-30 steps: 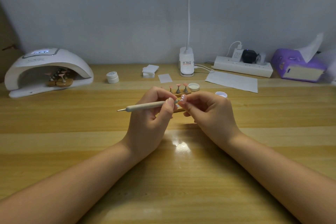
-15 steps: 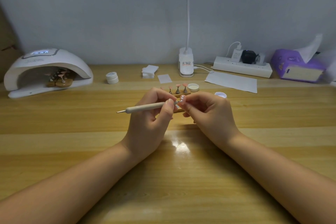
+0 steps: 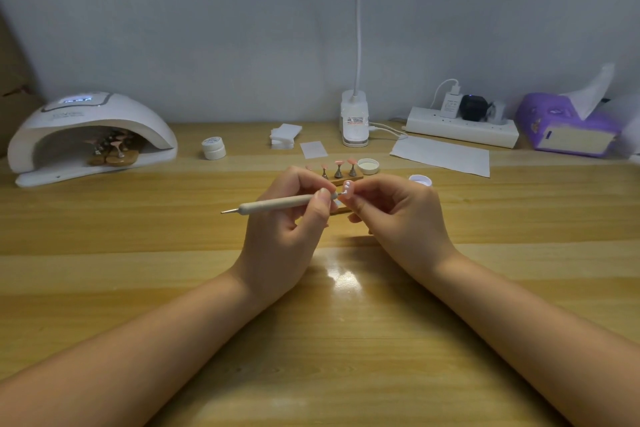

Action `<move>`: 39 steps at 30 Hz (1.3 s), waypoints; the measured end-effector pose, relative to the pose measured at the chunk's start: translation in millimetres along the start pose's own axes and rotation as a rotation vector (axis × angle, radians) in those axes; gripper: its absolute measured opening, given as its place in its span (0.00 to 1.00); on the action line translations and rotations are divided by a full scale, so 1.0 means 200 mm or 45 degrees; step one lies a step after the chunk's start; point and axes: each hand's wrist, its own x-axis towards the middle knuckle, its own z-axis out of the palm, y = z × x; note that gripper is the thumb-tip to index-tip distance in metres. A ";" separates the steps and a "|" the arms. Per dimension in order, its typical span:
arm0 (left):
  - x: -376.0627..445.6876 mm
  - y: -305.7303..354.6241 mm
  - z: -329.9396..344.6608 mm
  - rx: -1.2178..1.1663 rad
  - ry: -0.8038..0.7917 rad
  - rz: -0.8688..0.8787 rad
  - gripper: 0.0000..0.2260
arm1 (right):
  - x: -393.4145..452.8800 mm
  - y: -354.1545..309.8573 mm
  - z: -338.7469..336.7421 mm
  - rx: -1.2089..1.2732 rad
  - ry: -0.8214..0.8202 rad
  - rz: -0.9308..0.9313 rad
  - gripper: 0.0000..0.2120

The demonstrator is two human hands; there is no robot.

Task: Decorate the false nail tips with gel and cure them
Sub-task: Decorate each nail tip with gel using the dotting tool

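My left hand [image 3: 289, 222] grips a beige dotting pen [image 3: 277, 203] that lies level, its metal tip pointing left and its other end touching a pink false nail tip [image 3: 347, 188] with white dots. My right hand [image 3: 398, 215] pinches that nail tip's holder just above the wooden table. Behind my hands a wooden stand [image 3: 341, 173] carries several pink nail tips on metal pegs. An open gel pot [image 3: 420, 180] sits right of the stand, its lid [image 3: 368, 165] beside the stand. A white curing lamp [image 3: 91, 135] at the far left holds another stand with nail tips [image 3: 114, 151].
A small white jar [image 3: 213, 147], a stack of white pads [image 3: 284, 135] and a paper slip [image 3: 313, 150] lie behind the stand. A desk lamp base [image 3: 354, 123], power strip [image 3: 462, 126], paper sheet [image 3: 441, 155] and purple tissue box [image 3: 568, 125] line the back right.
Both hands have stayed nearly in place; the pen and the held nail tip shifted only slightly against each other.
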 end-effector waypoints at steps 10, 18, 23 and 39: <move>0.00 0.00 0.00 -0.015 0.030 -0.017 0.03 | 0.00 0.01 0.00 -0.003 0.010 0.006 0.05; 0.00 0.00 0.00 -0.030 0.021 -0.015 0.03 | 0.00 0.01 0.00 -0.029 -0.007 0.008 0.05; 0.00 0.00 0.00 -0.005 0.031 0.008 0.03 | 0.00 0.01 -0.01 -0.050 -0.019 0.007 0.05; 0.00 0.02 0.01 -0.011 0.052 -0.015 0.03 | 0.00 0.02 0.01 -0.025 -0.025 0.001 0.05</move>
